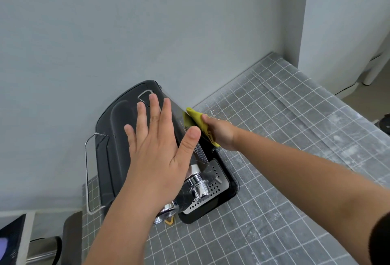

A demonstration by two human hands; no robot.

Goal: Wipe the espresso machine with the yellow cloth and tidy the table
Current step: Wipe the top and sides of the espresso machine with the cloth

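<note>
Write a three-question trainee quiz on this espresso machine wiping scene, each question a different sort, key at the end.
1. True or false: the left hand lies flat, fingers spread, on top of the black espresso machine.
2. The right hand presses the yellow cloth against which part? A) perforated metal drip tray B) machine's side panel C) wall
3. Fill in: the machine stands on a grey ____-patterned table cover.

Key: 1 true; 2 B; 3 grid.

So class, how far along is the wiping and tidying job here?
Nothing clearly finished. In hand: the left hand steadies the espresso machine on top while the right hand presses the yellow cloth against its side. Left: crumbs on the table.
</note>
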